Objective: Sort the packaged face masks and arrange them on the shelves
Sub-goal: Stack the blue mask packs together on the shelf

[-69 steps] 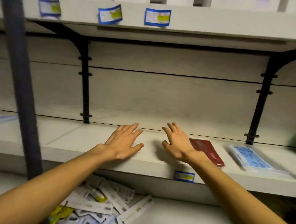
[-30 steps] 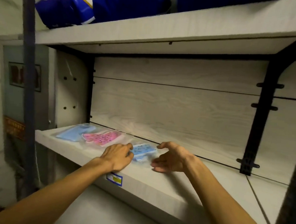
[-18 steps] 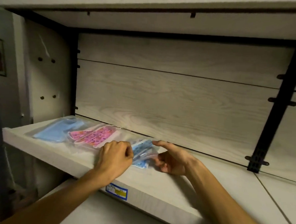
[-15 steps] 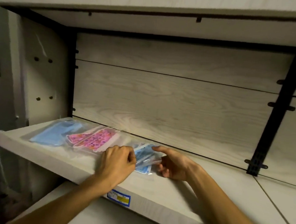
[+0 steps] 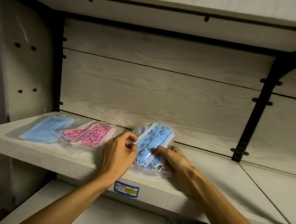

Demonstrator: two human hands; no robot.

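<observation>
Both hands hold one pack of blue printed masks (image 5: 153,143) on the shelf (image 5: 38,155). The left hand (image 5: 120,153) pinches its left edge. The right hand (image 5: 171,156) curls around its right side. I think they hold it like this to set it straight beside the pink pack (image 5: 89,134) and the plain blue pack (image 5: 45,130), so each kind gets its own spot.
</observation>
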